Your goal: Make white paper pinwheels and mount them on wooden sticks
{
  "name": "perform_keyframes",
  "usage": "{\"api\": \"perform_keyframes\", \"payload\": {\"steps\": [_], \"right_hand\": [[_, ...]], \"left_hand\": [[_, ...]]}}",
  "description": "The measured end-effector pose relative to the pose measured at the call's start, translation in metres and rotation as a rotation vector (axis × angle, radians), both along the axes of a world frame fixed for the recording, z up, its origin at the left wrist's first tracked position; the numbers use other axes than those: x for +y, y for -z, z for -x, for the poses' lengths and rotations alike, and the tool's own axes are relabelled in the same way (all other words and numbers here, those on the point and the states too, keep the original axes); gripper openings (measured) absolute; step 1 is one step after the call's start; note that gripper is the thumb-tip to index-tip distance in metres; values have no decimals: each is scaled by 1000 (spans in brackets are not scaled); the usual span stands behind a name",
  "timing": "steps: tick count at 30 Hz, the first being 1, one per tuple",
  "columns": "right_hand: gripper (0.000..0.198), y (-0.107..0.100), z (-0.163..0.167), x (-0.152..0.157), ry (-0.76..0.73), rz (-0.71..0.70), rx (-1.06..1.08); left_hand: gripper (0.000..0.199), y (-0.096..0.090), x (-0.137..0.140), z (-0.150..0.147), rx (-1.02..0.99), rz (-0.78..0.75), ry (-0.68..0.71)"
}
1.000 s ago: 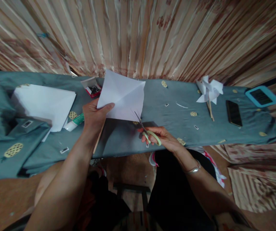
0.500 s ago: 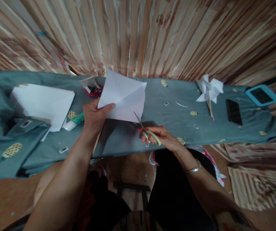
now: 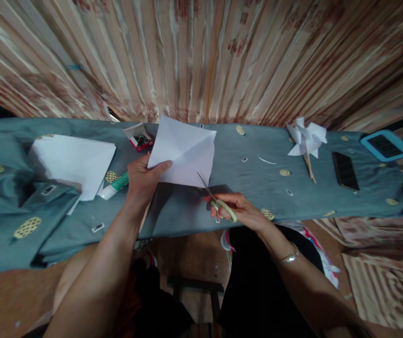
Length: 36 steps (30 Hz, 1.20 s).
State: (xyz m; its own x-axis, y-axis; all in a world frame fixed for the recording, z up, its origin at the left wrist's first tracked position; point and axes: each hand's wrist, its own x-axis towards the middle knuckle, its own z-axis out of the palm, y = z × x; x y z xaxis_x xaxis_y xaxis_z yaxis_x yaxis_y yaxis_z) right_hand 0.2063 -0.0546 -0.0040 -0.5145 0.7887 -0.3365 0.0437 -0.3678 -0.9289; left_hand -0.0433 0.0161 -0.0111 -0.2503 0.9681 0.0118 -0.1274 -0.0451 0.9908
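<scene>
My left hand [image 3: 145,177] grips a creased square sheet of white paper [image 3: 183,148] by its left edge, thumb on top. The paper is held up over the cloth-covered table, with diagonal folds showing. In my right hand [image 3: 234,206] is a pair of scissors [image 3: 224,209] with pale green handles, its fingers through the loops. The blades point up and left across the lower right part of the paper; whether they cut into it I cannot tell. Beside my left wrist lies a green and white tube [image 3: 115,185].
White paper sheets [image 3: 78,159] lie at the left, and a small red box [image 3: 140,139] of dark bits stands behind my left hand. Rightward are a paper pinwheel [image 3: 307,136] on a stick, a black phone [image 3: 345,171] and a blue-framed tablet [image 3: 386,145]. A curtain [image 3: 187,61] hangs behind the table.
The whole view has shifted slightly, so everything sits a little lower in the picture. Both hands keep their hold on the paper and scissors, with little visible movement between them.
</scene>
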Motion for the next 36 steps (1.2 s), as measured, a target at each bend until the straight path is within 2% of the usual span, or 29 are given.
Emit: {"api": "perform_keyframes", "payload": {"steps": [5, 9, 14, 20, 27, 36], "right_hand": [[64, -6, -1, -1, -34, 1, -2], [61, -10, -1, -2, -18, 0, 0], [62, -11, 0, -2, -7, 22, 2], [61, -9, 0, -1, -13, 19, -10], [57, -2, -2, -1, -25, 17, -12], [55, -3, 1, -1, -16, 24, -38]], "left_hand": [[17, 2, 2, 0, -27, -15, -9], [20, 7, 5, 2, -36, -52, -29], [19, 3, 2, 1, -19, -16, -19], [15, 0, 0, 1, 16, 5, -1], [18, 3, 0, 3, 35, 17, 6], [21, 1, 0, 1, -6, 6, 7]]}}
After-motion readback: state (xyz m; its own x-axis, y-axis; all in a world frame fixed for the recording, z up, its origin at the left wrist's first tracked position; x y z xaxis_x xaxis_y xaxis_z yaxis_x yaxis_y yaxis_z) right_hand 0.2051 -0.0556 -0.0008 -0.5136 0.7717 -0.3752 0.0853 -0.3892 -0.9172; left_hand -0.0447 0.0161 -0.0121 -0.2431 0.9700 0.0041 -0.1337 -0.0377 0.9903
